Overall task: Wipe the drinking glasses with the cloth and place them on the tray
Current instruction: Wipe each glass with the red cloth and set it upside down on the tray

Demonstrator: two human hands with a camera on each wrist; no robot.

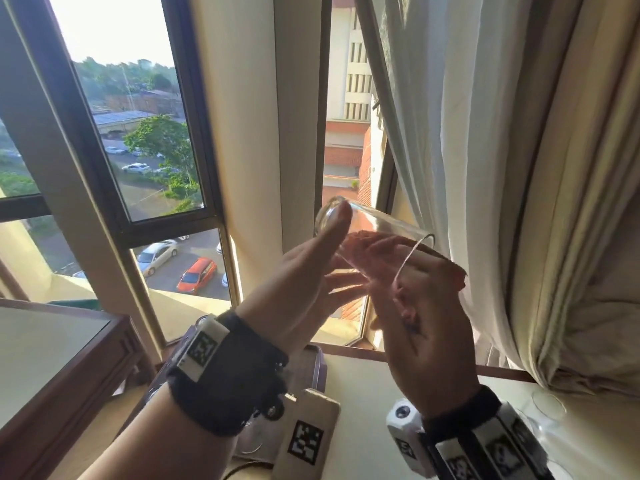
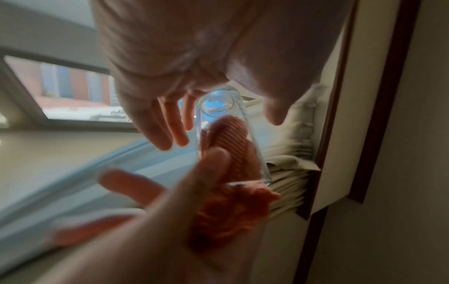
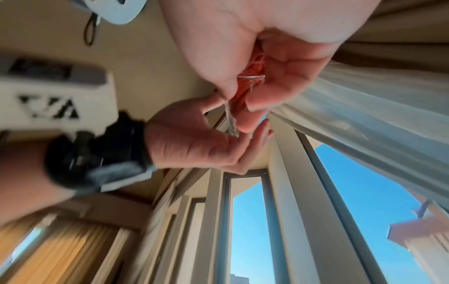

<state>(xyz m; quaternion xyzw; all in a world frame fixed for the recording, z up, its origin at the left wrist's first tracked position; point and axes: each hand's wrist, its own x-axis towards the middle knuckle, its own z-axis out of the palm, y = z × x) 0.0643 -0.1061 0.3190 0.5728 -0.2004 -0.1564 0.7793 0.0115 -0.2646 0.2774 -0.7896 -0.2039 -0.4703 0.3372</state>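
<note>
Now your glass [image 1: 374, 233] lies tilted, base toward 10 o'clock, mouth toward 4. Your left hand [image 1: 304, 275] cradles it with straight fingers; your right hand [image 1: 412, 327] pushes the cloth [image 1: 367, 247] inside.

Clear glass [image 1: 374, 233] (tilted, held aloft), pink cloth [image 1: 377, 249] inside

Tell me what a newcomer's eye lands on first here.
The clear drinking glass, held tilted up in front of the window, with the orange cloth stuffed inside it. The left hand steadies its base with straight fingers, while the right hand works the cloth through the rim.
</note>
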